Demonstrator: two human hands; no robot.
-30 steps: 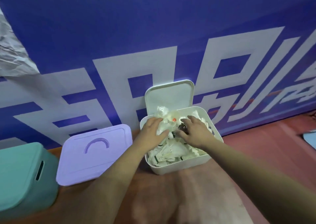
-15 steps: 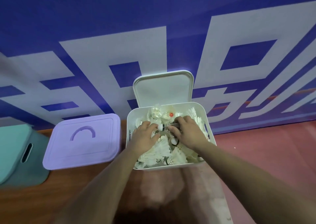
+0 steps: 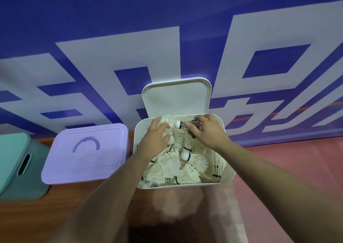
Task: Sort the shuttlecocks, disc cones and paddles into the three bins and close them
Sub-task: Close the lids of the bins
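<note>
Shifted since half a second ago: both hands, from mid-bin up to its far rim. At 9 o'clock on the counter [image 3: 92,196], teal bin [image 3: 13,164], then purple bin [image 3: 85,153], lid shut. White bin [image 3: 185,184] open, lid [image 3: 176,97] upright at 12, heaped with shuttlecocks [image 3: 167,170]. Left hand [image 3: 156,138], fingers curled round a white shuttlecock [image 3: 167,120] at 11; right hand [image 3: 206,133] pinching a dark-feathered shuttlecock [image 3: 183,125] at 12.

Ahead of me stands a blue banner [image 3: 167,10] with big white block characters across it. Below, a brown wooden surface [image 3: 46,218] on my left meets a pinkish-red floor [image 3: 297,155] on my right.
</note>
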